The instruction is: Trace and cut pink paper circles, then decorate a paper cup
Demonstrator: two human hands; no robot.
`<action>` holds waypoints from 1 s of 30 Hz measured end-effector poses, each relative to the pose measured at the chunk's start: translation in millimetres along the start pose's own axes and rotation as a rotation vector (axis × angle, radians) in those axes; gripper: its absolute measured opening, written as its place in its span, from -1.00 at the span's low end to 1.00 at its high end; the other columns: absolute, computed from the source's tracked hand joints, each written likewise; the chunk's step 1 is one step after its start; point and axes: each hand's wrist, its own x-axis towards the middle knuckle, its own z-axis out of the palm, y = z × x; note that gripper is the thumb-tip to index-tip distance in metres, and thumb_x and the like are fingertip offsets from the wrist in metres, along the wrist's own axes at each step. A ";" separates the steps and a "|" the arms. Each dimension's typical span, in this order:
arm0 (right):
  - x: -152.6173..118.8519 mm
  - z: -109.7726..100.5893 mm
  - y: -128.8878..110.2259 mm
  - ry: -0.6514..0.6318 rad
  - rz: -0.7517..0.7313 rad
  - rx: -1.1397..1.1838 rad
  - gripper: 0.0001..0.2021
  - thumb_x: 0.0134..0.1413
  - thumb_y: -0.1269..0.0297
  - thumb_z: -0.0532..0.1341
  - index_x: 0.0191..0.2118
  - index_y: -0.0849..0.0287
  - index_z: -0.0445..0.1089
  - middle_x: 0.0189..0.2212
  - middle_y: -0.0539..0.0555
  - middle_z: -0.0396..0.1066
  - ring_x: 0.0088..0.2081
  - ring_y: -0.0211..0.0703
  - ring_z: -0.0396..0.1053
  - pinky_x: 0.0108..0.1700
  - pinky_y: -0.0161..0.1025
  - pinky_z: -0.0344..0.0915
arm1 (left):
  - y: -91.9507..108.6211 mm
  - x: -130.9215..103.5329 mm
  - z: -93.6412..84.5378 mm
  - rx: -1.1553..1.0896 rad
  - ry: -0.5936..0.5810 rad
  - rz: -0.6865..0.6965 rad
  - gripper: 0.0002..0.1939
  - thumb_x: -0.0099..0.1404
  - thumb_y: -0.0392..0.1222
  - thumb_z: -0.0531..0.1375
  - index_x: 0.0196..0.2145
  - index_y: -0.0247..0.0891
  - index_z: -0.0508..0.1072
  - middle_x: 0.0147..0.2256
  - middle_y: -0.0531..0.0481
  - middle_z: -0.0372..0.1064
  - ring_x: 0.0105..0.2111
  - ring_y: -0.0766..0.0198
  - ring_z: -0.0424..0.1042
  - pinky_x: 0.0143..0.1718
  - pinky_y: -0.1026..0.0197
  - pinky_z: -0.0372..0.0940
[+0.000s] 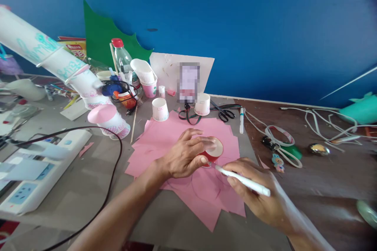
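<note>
A red paper cup [218,150] with a pale round end facing up stands on several overlapping sheets of pink paper [153,137]. My left hand [188,155] holds it, fingers over its top and thumb at its near side. Between the thumb and fingers of my right hand [256,188] is a white marker pen [246,181]. The pen's tip is by the base of the cup, close to my left thumb; whether it touches the paper I cannot tell. Curved lines, some like circles, are drawn on the paper nearer to me.
Two white paper cups [160,110] and black scissors [225,113] lie behind the paper. Joined decorated cups [70,70] lean in from the left. A power strip [35,180] and dark cable [116,164] lie left; a capped marker [242,120] and keychain [277,162] right.
</note>
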 end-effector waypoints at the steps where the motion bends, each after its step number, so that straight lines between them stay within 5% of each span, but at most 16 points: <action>1: -0.2 3.2 -2.8 0.013 -0.037 -0.025 -0.84 0.25 0.40 0.14 -0.12 0.11 0.41 -0.36 0.07 0.50 -0.32 -0.13 0.44 -0.29 -0.23 0.36 | 0.2 -0.4 -0.3 0.001 -0.009 -0.017 -0.42 0.48 0.11 -0.29 0.15 -0.28 0.27 0.12 -0.24 0.38 0.09 0.08 0.33 0.21 -0.10 0.05; 6: 2.7 28.3 -15.6 0.018 -0.203 -0.194 -0.79 0.22 0.48 0.11 -0.10 0.15 0.41 -0.32 0.12 0.52 -0.32 -0.07 0.44 -0.26 -0.14 0.37 | -1.0 -5.0 2.2 0.030 -0.012 -0.087 -0.29 0.44 0.21 -0.34 0.22 -0.30 0.21 0.08 -0.21 0.40 0.13 -0.02 0.22 0.21 -0.15 0.05; 17: 14.4 63.0 -22.0 0.048 -0.257 -0.430 -0.80 0.17 0.49 0.11 -0.20 0.13 0.44 -0.40 0.12 0.51 -0.40 -0.02 0.39 -0.31 -0.11 0.27 | -1.6 -6.8 4.7 0.002 0.005 -0.066 -0.30 0.45 0.19 -0.34 0.24 -0.30 0.20 0.15 -0.18 0.35 0.14 -0.02 0.20 0.21 -0.13 0.01; 30: -2.5 61.1 -22.7 0.045 -0.233 -0.455 -0.77 0.15 0.51 0.08 -0.21 0.18 0.47 -0.46 0.08 0.49 -0.43 -0.09 0.38 -0.32 -0.14 0.21 | -3.3 -8.7 7.6 0.000 0.037 -0.062 -0.32 0.45 0.19 -0.31 0.26 -0.28 0.18 0.13 -0.16 0.37 0.15 -0.02 0.19 0.22 -0.12 0.02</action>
